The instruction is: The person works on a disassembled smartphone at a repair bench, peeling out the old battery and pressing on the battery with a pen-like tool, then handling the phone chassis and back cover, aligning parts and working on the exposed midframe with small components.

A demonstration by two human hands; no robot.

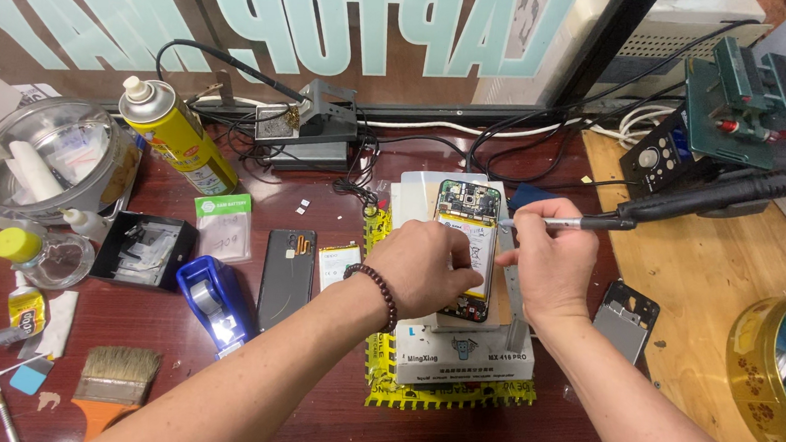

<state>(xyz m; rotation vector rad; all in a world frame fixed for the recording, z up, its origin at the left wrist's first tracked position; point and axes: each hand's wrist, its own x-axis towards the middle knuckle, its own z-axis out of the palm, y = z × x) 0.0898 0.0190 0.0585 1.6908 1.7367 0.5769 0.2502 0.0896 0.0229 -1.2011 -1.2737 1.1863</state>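
At bench centre: 1 opened phone (471,220), back off, battery + board showing, lying on 1 white box-shaped stand (465,351), which sits on a yellow-edged mat (450,397).

L hand (425,269): palm down on lower half of phone, fingers curled over it, pressing/holding it flat. 1 dark bead bracelet (381,294) at wrist.

R hand (552,263): fingers pinched round metal front end of 1 black pen-style tool (688,201), tip at phone's upper right edge. Tool body runs up-right; cable end out of frame.

Around, counted:
- 1 yellow spray can (173,135), tilted, far left of phone.
- 1 blue tape dispenser (213,302), left of stand.
- 1 dark phone back cover (287,276) beside dispenser; 1 loose battery (338,265) just right of it.
- 1 small sealed packet w/ green header (223,227).
- 1 black tray (142,248) w/ small parts.
- 1 steel bowl (55,163), far left.
- 1 brush (115,384), orange handle, near edge.
- 1 grey phone frame (625,325) on wood board, right of R forearm.
- 1 green clamp fixture (755,96), top right.
- 1 gold-rim round tin (776,387), right edge, mixed items inside; count can't tell.
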